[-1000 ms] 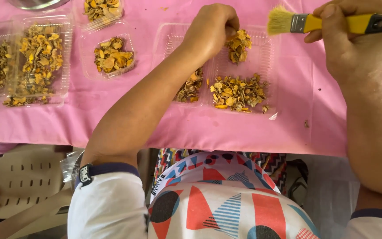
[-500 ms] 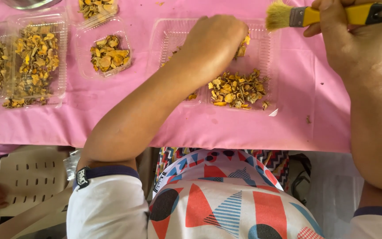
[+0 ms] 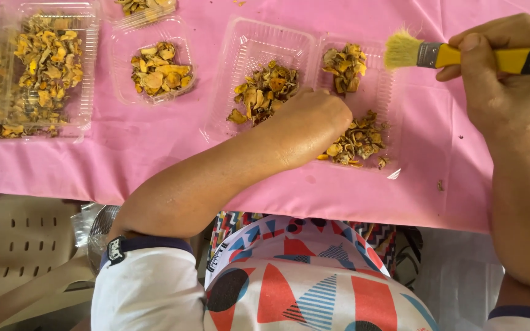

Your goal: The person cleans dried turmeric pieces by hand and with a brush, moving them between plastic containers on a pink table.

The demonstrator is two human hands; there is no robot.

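Now your left hand [image 3: 311, 122] has dropped, curled, onto the dried slices [image 3: 354, 141] at six o'clock of the clear tray [image 3: 302, 43]; your right hand [image 3: 498, 79] keeps gripping the yellow brush [image 3: 455, 55].

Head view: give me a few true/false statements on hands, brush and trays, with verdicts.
1. The right hand holds a yellow-handled brush. True.
2. The brush bristles are pressed into the dried pieces. False: the bristles are above the open clear tray, clear of the pieces.
3. The left hand rests in the open clear tray among the dried pieces. True.
4. The table cover is blue. False: it is pink.
5. The left hand holds a second brush. False: no brush is in it; whether it grips any pieces cannot be told.
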